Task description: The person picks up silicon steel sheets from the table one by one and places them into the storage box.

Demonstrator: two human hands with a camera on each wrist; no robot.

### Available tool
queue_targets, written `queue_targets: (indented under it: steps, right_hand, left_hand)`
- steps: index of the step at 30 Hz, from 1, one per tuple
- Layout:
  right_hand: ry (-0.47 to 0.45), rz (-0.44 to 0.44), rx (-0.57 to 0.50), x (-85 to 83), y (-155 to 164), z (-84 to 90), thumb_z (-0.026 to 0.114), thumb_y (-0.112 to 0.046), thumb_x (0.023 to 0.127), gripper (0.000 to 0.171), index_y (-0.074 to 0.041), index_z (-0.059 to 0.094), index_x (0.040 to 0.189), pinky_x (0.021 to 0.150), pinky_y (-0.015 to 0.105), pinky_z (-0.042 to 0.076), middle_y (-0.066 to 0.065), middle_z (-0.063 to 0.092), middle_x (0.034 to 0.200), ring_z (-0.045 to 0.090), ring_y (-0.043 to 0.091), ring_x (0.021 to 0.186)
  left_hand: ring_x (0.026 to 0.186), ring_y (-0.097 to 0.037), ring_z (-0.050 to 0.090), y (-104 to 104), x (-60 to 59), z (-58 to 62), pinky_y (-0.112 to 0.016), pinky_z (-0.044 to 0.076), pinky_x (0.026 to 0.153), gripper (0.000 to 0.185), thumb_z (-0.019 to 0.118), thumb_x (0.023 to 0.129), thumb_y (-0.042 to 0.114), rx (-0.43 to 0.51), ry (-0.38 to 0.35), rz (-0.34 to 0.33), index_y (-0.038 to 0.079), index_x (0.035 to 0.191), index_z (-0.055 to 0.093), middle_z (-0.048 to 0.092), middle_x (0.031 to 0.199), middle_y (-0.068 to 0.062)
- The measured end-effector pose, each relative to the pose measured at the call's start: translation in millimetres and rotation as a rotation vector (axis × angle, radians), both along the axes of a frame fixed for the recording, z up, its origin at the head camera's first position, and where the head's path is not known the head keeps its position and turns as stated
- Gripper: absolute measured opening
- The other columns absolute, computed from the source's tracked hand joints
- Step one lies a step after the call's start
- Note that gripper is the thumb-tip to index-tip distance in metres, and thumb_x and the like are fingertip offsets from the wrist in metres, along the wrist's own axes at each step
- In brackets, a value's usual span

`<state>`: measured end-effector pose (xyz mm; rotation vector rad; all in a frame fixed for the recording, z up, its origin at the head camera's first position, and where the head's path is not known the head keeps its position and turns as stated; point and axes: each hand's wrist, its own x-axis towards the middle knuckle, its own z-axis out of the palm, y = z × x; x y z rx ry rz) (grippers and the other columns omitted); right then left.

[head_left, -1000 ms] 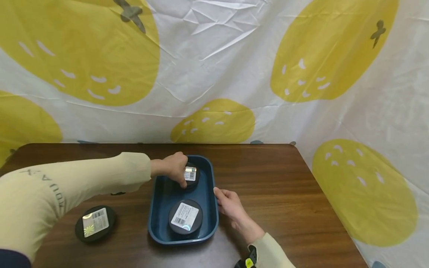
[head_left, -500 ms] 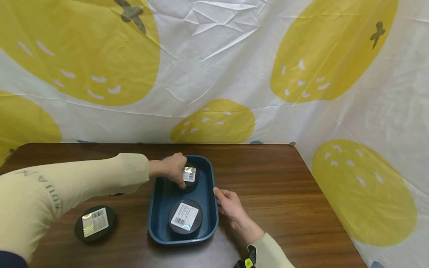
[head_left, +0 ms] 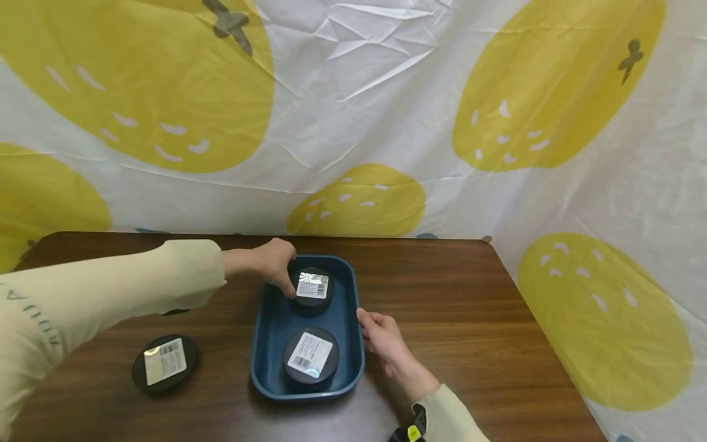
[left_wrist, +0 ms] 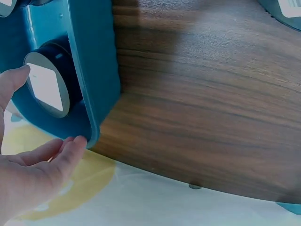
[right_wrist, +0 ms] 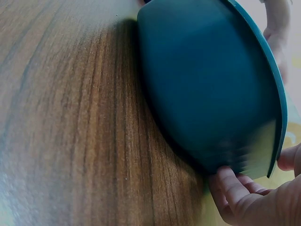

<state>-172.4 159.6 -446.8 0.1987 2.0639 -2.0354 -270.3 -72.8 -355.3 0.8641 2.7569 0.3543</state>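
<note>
Left hand [head_left: 270, 265] has pulled back off the far black tin [head_left: 312, 288] since a second ago; fingers now loosely open, tips just touching its left side. Tin sits in the far end of the blue tray [head_left: 353, 319], second tin [head_left: 311, 362] near end, third [head_left: 164, 362] on the table [head_left: 469, 319]. Right hand [head_left: 383, 337] pinches the tray's right rim. Best to keep that rim steady while withdrawing.

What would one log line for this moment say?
left hand: touches far black tin | right hand: holds blue tray rim | near tin: in tray | third tin: on table
</note>
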Motion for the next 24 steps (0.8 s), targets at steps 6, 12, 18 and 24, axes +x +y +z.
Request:
queue_targets:
  steps: [6, 12, 18, 24]
  right_hand:
    - [-0.003, 0.002, 0.014, 1.5, -0.7, -1.0, 0.049, -0.024, 0.098, 0.041, 0.015, 0.057, 0.106, 0.071, 0.03, 0.053, 0.005, 0.065, 0.078, 0.062, 0.011, 0.073]
    - [-0.008, 0.006, 0.018, 1.3, -0.5, -2.0, 0.05, -0.024, 0.097, 0.041, 0.015, 0.057, 0.106, 0.069, 0.028, 0.052, 0.004, 0.065, 0.077, 0.062, 0.011, 0.071]
    - [-0.005, -0.004, 0.022, 0.9, 0.1, -1.0, 0.05, -0.023, 0.097, 0.04, 0.016, 0.058, 0.103, 0.068, 0.028, 0.052, 0.003, 0.063, 0.074, 0.061, 0.011, 0.069]
    - [-0.005, 0.005, 0.041, 0.4, 0.2, -1.4, 0.05, -0.024, 0.097, 0.041, 0.016, 0.057, 0.105, 0.067, 0.026, 0.052, 0.003, 0.062, 0.074, 0.061, 0.011, 0.069]
  left_hand:
    - [0.083, -0.027, 0.057, -13.3, 3.3, 3.2, -0.038, 0.049, 0.078, 0.059, 0.085, 0.059, 0.026, 0.018, -0.019, 0.025, -0.012, 0.098, 0.063, 0.065, 0.09, -0.016]
    - [0.07, -0.02, 0.052, -30.4, 7.0, 7.6, -0.034, 0.047, 0.067, 0.05, 0.085, 0.059, 0.026, 0.032, -0.029, 0.029, -0.009, 0.089, 0.064, 0.06, 0.075, -0.007]
    - [0.096, -0.038, 0.057, -45.5, 11.4, 15.5, -0.043, 0.048, 0.083, 0.068, 0.085, 0.06, 0.025, 0.025, -0.032, 0.058, -0.018, 0.104, 0.058, 0.061, 0.104, -0.029]
    - [0.097, -0.04, 0.056, -59.7, 16.0, 19.4, -0.044, 0.047, 0.084, 0.069, 0.085, 0.059, 0.026, 0.027, -0.02, 0.067, -0.018, 0.104, 0.058, 0.061, 0.104, -0.03]
